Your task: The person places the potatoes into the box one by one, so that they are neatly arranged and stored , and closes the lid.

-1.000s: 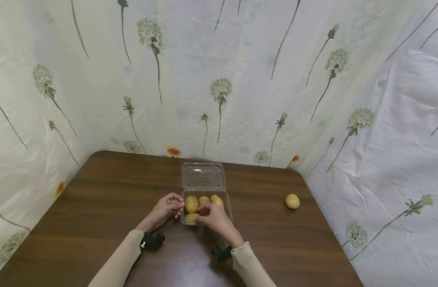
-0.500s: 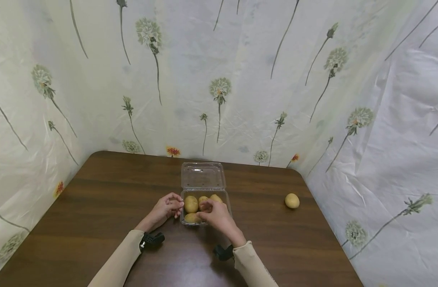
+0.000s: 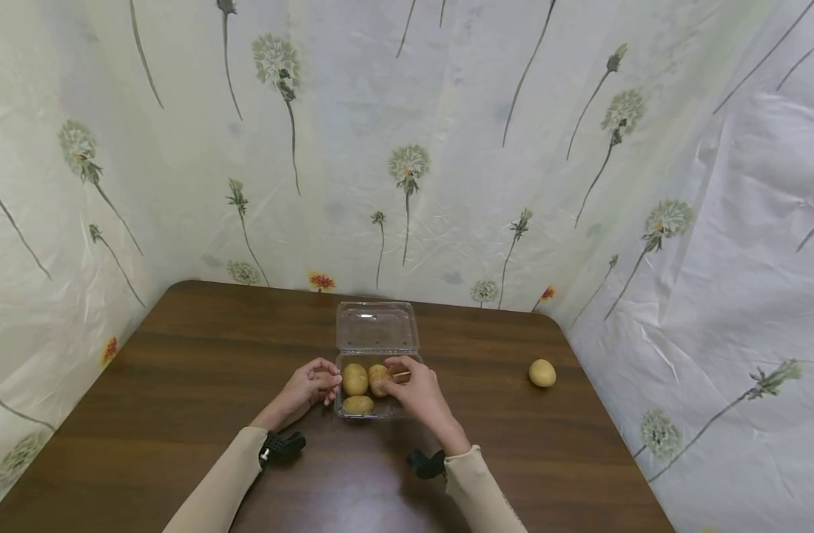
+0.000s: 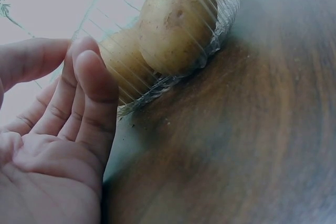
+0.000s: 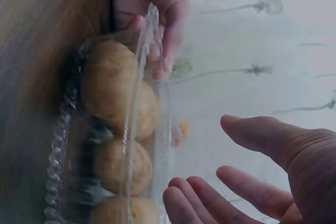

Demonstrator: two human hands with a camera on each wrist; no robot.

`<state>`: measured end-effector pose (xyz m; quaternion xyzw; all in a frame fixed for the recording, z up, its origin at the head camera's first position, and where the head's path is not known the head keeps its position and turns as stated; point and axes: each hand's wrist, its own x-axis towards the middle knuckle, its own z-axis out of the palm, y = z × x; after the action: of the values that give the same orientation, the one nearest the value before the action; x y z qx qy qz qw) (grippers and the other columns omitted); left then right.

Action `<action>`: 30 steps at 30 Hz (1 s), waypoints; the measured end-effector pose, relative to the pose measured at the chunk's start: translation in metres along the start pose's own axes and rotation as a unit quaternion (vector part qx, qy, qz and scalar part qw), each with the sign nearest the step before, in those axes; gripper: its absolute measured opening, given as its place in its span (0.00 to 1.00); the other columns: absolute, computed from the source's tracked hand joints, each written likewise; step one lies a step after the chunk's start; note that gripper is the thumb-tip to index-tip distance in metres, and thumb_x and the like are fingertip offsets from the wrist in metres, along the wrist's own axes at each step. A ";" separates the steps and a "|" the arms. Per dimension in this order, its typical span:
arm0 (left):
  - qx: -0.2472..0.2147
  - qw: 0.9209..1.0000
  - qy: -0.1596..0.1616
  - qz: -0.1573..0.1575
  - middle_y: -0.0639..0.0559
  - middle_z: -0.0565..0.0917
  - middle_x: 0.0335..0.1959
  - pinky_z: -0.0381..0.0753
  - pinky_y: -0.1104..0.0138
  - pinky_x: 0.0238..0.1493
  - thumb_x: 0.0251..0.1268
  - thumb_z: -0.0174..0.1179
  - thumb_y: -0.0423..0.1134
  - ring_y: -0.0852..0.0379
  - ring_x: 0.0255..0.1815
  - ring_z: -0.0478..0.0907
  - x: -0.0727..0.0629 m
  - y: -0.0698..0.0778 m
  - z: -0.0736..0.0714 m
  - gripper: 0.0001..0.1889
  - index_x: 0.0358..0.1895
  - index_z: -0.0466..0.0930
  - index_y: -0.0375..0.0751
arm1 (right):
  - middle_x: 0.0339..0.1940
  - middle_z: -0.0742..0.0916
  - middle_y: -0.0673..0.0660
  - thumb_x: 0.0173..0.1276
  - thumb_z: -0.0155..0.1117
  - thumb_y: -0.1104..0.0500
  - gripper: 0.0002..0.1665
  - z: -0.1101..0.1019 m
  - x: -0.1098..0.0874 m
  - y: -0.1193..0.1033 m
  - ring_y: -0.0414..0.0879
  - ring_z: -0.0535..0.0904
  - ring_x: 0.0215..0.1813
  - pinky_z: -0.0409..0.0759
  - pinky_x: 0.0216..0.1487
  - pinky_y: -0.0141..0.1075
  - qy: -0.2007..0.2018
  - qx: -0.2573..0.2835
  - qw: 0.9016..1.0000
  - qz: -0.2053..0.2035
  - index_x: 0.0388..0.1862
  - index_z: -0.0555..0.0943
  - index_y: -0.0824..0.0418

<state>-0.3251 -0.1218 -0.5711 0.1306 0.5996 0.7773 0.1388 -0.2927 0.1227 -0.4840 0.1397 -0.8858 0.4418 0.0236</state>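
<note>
A clear plastic clamshell container [image 3: 390,409] stands on the table with its lid raised behind it, holding several potatoes. My left hand [image 3: 314,383] pinches the container's left rim between thumb and fingers; the left wrist view shows this hand [image 4: 63,114] beside the ribbed wall. One potato [image 3: 355,380] lies near that rim, and another [image 3: 358,404] lies on its side at the front. Over the right half, my right hand [image 3: 416,389] has its fingertips close to a middle potato [image 3: 378,380]. In the right wrist view, this hand's thumb and fingers [image 5: 262,140] are spread apart with nothing between them.
A single potato [image 3: 542,373] lies on the table's right side. The brown wooden table [image 3: 234,333] reaches back to a flower-printed sheet [image 3: 340,148], which hangs on the left and right too. Behind the container base stands its see-through lid [image 3: 377,327].
My right hand has shifted right and slightly up from the front potato, uncovering it and the middle one. My left hand has stayed at the rim.
</note>
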 end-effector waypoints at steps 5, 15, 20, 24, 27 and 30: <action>-0.003 1.000 -0.003 0.001 0.50 0.79 0.27 0.76 0.70 0.26 0.68 0.57 0.32 0.59 0.24 0.75 0.001 -0.001 -0.001 0.13 0.48 0.65 0.29 | 0.48 0.86 0.62 0.61 0.72 0.55 0.24 -0.008 0.000 0.001 0.54 0.85 0.46 0.84 0.38 0.38 0.016 0.015 1.000 0.012 0.56 0.80 0.57; 0.004 1.000 -0.001 0.001 0.50 0.79 0.27 0.76 0.70 0.26 0.68 0.58 0.33 0.59 0.25 0.75 0.001 -0.002 -0.001 0.12 0.46 0.66 0.32 | 0.49 0.86 0.62 0.60 0.72 0.55 0.26 -0.024 -0.003 0.005 0.53 0.84 0.48 0.83 0.48 0.42 0.064 0.038 0.997 0.020 0.57 0.79 0.59; 0.002 1.000 -0.005 0.002 0.50 0.79 0.27 0.77 0.70 0.26 0.68 0.57 0.34 0.59 0.25 0.75 0.001 -0.003 0.000 0.12 0.47 0.66 0.32 | 0.52 0.85 0.61 0.60 0.73 0.53 0.27 -0.034 -0.004 0.016 0.52 0.84 0.49 0.83 0.49 0.39 0.087 0.048 0.995 0.023 0.58 0.79 0.57; 0.006 1.000 -0.004 0.002 0.50 0.78 0.27 0.76 0.70 0.26 0.69 0.57 0.34 0.59 0.25 0.75 0.001 -0.002 0.000 0.13 0.48 0.66 0.30 | 0.53 0.85 0.59 0.59 0.73 0.52 0.27 -0.044 -0.005 0.023 0.50 0.84 0.50 0.82 0.51 0.39 0.101 0.054 0.993 0.029 0.57 0.79 0.53; 0.005 1.000 -0.002 -0.001 0.49 0.78 0.28 0.76 0.70 0.26 0.69 0.57 0.34 0.59 0.25 0.75 0.002 -0.002 0.000 0.13 0.48 0.65 0.29 | 0.54 0.85 0.58 0.59 0.73 0.52 0.27 -0.050 -0.006 0.028 0.50 0.84 0.49 0.82 0.51 0.39 0.111 0.048 0.992 0.032 0.57 0.79 0.53; 0.005 1.000 -0.001 -0.003 0.49 0.78 0.28 0.76 0.70 0.26 0.68 0.58 0.34 0.59 0.25 0.75 0.002 -0.002 0.000 0.13 0.47 0.66 0.30 | 0.56 0.84 0.58 0.59 0.73 0.53 0.27 -0.056 -0.009 0.033 0.51 0.84 0.50 0.83 0.49 0.41 0.119 0.034 0.992 0.036 0.57 0.79 0.53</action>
<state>-0.3269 -0.1206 -0.5732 0.1301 0.6038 0.7737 0.1411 -0.2977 0.1878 -0.4774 0.0548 -0.8654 0.4862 0.1084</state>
